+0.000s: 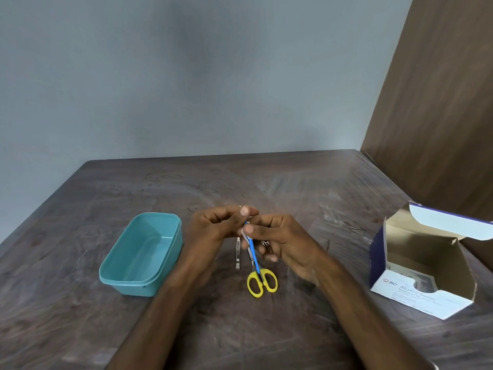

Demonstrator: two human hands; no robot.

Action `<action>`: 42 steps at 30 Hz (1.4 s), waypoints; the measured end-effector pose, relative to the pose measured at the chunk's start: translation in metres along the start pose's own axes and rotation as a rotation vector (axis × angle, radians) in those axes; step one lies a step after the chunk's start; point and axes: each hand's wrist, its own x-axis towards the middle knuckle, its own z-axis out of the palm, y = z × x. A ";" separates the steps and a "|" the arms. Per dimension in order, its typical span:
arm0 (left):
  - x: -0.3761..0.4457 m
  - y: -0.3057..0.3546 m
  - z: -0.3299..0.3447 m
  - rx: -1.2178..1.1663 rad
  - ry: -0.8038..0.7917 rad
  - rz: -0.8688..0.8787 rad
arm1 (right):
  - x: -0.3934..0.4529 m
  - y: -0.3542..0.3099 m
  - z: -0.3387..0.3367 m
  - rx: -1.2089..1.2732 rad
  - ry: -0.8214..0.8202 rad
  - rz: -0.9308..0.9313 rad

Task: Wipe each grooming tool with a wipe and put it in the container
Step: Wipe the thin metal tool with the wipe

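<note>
My left hand and my right hand meet above the table's middle. Between their fingertips they pinch a thin blue strip with a bit of white at its upper end; whether it is a tool or a wipe packet is unclear. Its lower end hangs over the yellow-handled scissors lying on the table. Metal tweezers lie just left of the scissors. A small metal tool is mostly hidden under my right fingers. The teal container stands empty to the left.
An open box of alcohol swabs, flap raised, stands at the right. The dark wooden table ends at a grey wall behind, and a brown panel rises at the far right.
</note>
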 end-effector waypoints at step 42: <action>0.005 0.003 -0.002 -0.141 0.479 0.116 | 0.007 0.005 -0.009 -0.226 0.246 -0.220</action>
